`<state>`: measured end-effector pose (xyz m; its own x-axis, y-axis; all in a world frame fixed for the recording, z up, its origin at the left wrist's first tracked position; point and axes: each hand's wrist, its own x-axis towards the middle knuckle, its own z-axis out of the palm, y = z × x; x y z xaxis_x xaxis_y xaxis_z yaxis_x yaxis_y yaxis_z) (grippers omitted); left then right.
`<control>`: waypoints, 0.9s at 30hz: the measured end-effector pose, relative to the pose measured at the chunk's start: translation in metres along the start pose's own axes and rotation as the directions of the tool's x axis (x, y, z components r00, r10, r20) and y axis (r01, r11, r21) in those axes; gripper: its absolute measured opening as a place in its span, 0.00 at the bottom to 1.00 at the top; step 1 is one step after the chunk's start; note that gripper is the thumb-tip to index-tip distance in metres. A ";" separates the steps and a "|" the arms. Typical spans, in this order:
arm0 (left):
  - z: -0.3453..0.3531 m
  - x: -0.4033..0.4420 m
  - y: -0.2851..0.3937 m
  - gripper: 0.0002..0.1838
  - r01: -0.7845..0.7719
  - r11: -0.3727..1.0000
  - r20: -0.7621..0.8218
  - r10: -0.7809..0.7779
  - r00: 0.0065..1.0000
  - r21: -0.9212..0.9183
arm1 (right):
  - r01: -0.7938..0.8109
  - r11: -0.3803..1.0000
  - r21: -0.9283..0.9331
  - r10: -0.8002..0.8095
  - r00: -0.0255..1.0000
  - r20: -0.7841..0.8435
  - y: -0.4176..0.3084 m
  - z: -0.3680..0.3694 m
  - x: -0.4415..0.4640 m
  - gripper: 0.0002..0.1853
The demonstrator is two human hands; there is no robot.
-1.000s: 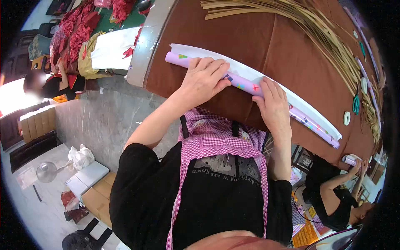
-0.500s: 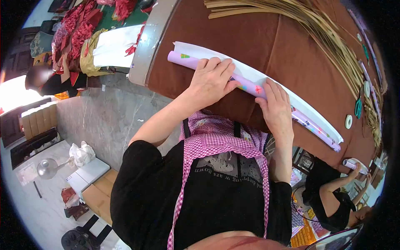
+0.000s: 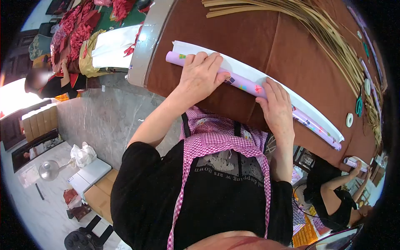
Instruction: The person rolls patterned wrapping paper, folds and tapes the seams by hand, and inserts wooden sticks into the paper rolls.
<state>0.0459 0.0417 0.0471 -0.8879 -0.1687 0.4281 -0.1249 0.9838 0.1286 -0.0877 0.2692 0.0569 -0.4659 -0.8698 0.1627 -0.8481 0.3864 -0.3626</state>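
A long roll of purple patterned paper [image 3: 243, 86] lies slantwise on the brown cloth-covered table [image 3: 233, 33], near its front edge. Along its far side runs a strip of the paper's white underside [image 3: 250, 71], not rolled up. My left hand [image 3: 201, 76] rests over the roll towards its left end, fingers on top and thumb along the near side. Further right my right hand [image 3: 275, 106] presses on the roll in the same way, its fingers reaching the white strip.
Dry tan strips [image 3: 329, 37] lie across the back right. Near them are a white tape roll [image 3: 349, 120] and green scissors [image 3: 359, 106]. A co-worker [image 3: 333, 191] handles another roll at the right; another person [image 3: 58, 85] is at the far left.
My left hand has slid left along the roll, towards its left end. My right hand stays at about the same part of the roll.
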 end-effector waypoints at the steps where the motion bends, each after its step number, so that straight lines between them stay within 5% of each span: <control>1: -0.001 -0.002 -0.004 0.22 0.000 1.000 0.000 0.000 1.000 -0.001 | -0.001 1.000 0.000 0.001 1.000 0.000 0.000 0.000 0.000 0.24; 19: -0.019 -0.021 -0.072 0.13 0.110 0.989 -0.043 -0.106 0.993 0.098 | -0.001 1.000 0.013 0.001 1.000 -0.017 0.000 0.001 0.001 0.22; 23: -0.029 -0.026 -0.097 0.11 0.229 0.968 -0.048 -0.225 0.973 0.102 | -0.001 1.000 0.010 0.001 1.000 -0.019 0.000 0.001 0.001 0.22; 25: -0.035 -0.029 -0.111 0.10 0.312 0.918 -0.040 -0.312 0.949 0.244 | 0.006 1.000 0.010 -0.006 1.000 -0.027 0.000 0.001 0.002 0.22; 27: -0.042 -0.032 -0.104 0.08 0.349 0.925 -0.107 -0.336 0.936 0.148 | 0.004 1.000 0.015 -0.004 1.000 -0.026 -0.001 0.000 0.002 0.23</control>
<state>0.1056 -0.0578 0.0580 -0.7416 -0.4945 0.4533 -0.4907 0.8606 0.1361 -0.0872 0.2672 0.0576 -0.4690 -0.8629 0.1880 -0.8463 0.3782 -0.3752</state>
